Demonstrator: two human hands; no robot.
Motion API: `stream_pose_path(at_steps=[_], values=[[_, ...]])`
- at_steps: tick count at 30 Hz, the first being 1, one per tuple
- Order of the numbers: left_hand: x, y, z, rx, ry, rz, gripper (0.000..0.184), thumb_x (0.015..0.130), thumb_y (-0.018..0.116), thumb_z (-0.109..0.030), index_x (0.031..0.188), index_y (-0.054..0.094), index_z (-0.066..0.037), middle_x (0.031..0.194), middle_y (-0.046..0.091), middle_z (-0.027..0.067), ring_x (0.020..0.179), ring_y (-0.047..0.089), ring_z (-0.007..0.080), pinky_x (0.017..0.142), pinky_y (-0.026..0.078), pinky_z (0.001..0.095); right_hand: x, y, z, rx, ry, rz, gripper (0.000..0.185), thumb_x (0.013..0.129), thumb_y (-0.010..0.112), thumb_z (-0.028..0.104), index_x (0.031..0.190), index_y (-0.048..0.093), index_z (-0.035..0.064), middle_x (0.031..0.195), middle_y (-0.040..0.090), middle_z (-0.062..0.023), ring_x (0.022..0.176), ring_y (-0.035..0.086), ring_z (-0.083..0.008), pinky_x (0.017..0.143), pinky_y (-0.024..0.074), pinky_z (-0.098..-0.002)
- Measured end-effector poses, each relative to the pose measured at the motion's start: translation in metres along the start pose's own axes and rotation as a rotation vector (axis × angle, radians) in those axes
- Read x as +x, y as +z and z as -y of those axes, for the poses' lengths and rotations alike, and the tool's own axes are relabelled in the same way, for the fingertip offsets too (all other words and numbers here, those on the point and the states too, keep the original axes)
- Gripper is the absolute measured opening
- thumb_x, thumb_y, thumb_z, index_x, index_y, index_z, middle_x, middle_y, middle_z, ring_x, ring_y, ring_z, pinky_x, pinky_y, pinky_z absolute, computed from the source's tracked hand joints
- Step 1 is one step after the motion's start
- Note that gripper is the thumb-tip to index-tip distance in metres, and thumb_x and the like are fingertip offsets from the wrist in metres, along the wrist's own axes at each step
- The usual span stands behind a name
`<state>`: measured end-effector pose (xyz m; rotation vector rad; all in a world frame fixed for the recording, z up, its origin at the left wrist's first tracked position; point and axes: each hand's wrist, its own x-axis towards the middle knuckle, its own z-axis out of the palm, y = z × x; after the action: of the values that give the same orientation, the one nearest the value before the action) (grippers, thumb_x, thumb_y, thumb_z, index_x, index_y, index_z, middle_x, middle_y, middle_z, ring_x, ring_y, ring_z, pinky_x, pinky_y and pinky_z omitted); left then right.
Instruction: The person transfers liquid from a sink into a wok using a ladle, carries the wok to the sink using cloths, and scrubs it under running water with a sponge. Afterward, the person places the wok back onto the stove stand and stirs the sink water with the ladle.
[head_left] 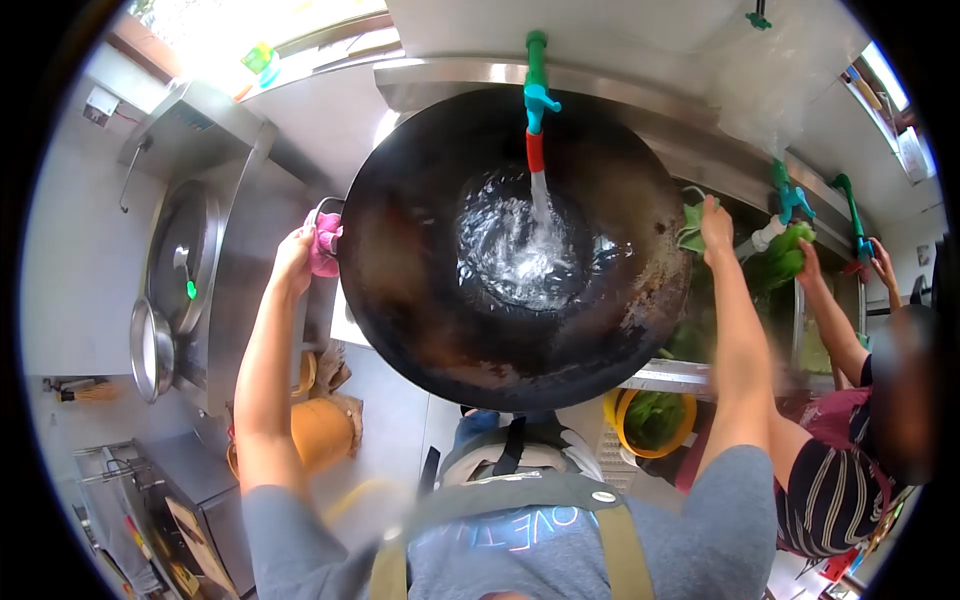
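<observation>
A large dark wok (420,330) fills the middle of the view, with water (525,250) swirling in its bottom. Above it, a green and blue tap (538,95) with a red end pours a stream into the wok. My left hand (293,255) is closed on a pink cloth (326,243) around the wok's left handle. On the right side, my right hand (716,228) grips a green cloth (692,226) at the other handle.
At the right, a co-worker (830,470) holds green leaves (793,252) by a second tap (790,195). Below the sink edge stands a yellow bucket (621,425) with greens. A steel stove (235,250) and an orange bin (318,435) are at the left.
</observation>
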<state>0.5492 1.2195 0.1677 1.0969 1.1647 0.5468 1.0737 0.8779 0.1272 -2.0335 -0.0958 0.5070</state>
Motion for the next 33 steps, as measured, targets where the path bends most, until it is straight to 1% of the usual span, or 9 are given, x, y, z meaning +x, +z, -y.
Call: stream_pose_path(at_steps=[8,12,16,19,22,23,25,31,33], values=[[-0.005,0.007,-0.008,-0.035,0.022,-0.025,0.024,0.088,0.036,-0.015,0.096,0.051,0.002,0.085,0.057,0.0109,0.075,0.056,0.0207,0.073,0.046,0.0367,0.002,0.002,0.01,0.281,0.094,0.015,0.031,0.086,0.046,0.022,0.095,0.048,-0.0076,0.088,0.054,-0.0132,0.074,0.053,-0.0204,0.06,0.0429,-0.0348],[-0.02,0.009,-0.048,-0.009,-0.064,-0.043,0.023,0.086,0.037,-0.011,0.095,0.051,0.004,0.086,0.058,0.0139,0.078,0.057,0.023,0.075,0.046,0.0385,0.001,0.002,0.008,0.442,0.153,0.039,0.025,0.086,0.044,0.017,0.094,0.048,-0.0066,0.083,0.055,-0.0133,0.07,0.055,-0.0224,0.057,0.0453,-0.0377],[-0.021,-0.021,-0.084,-0.071,0.113,0.039,0.016,0.082,0.043,-0.005,0.092,0.052,0.005,0.082,0.058,0.0117,0.072,0.057,0.0189,0.069,0.047,0.0323,-0.024,0.005,0.009,0.556,0.189,0.154,0.019,0.085,0.042,0.012,0.092,0.048,-0.0047,0.079,0.056,-0.0131,0.065,0.057,-0.0248,0.054,0.0472,-0.0392],[-0.011,-0.05,-0.128,-0.004,0.023,0.048,0.013,0.08,0.046,-0.005,0.086,0.053,0.004,0.076,0.057,0.01,0.064,0.056,0.0174,0.059,0.047,0.0305,-0.046,0.005,0.006,0.538,0.245,0.286,0.015,0.084,0.038,0.008,0.085,0.049,-0.0021,0.075,0.054,-0.0128,0.063,0.056,-0.0254,0.054,0.0473,-0.0398],[-0.058,-0.014,-0.179,0.205,0.097,-0.045,0.012,0.078,0.049,-0.008,0.084,0.054,0.001,0.071,0.056,0.0081,0.058,0.055,0.017,0.049,0.046,0.0318,-0.057,0.012,-0.013,0.538,0.434,0.452,0.017,0.084,0.033,0.007,0.082,0.048,-0.0015,0.075,0.054,-0.0145,0.063,0.056,-0.0272,0.058,0.0484,-0.0433],[-0.048,-0.021,-0.191,0.275,0.1,-0.063,0.025,0.08,0.043,-0.009,0.101,0.049,0.003,0.077,0.06,0.0156,0.057,0.057,0.016,0.048,0.047,0.0257,-0.062,0.016,-0.017,0.588,0.509,0.493,0.019,0.084,0.031,0.008,0.081,0.047,-0.0017,0.075,0.054,-0.0155,0.064,0.056,-0.0287,0.059,0.0487,-0.0456],[-0.05,-0.019,-0.216,0.418,0.098,-0.127,0.016,0.077,0.049,-0.009,0.088,0.054,0.001,0.07,0.057,0.0094,0.054,0.055,0.0181,0.044,0.044,0.0327,-0.054,0.03,-0.042,0.758,0.613,0.509,0.02,0.083,0.028,0.005,0.084,0.046,-0.004,0.076,0.054,-0.0172,0.066,0.057,-0.0294,0.061,0.0495,-0.0475],[-0.062,0.04,-0.274,0.739,-0.018,-0.085,0.023,0.075,0.045,-0.007,0.094,0.05,0.003,0.069,0.058,0.011,0.054,0.056,0.0156,0.051,0.049,0.028,-0.073,0.084,-0.097,0.698,0.785,0.504,0.023,0.08,0.029,0.002,0.085,0.049,-0.0066,0.075,0.056,-0.0185,0.062,0.059,-0.0291,0.055,0.0522,-0.0406],[-0.069,0.059,-0.287,0.734,0.077,-0.093,0.013,0.074,0.044,-0.009,0.081,0.051,-0.002,0.066,0.056,0.0076,0.052,0.053,0.0144,0.051,0.047,0.0286,-0.073,0.109,-0.123,0.84,0.825,0.615,0.022,0.08,0.031,0.003,0.084,0.05,-0.007,0.074,0.056,-0.0187,0.063,0.059,-0.0278,0.055,0.0517,-0.0386]])
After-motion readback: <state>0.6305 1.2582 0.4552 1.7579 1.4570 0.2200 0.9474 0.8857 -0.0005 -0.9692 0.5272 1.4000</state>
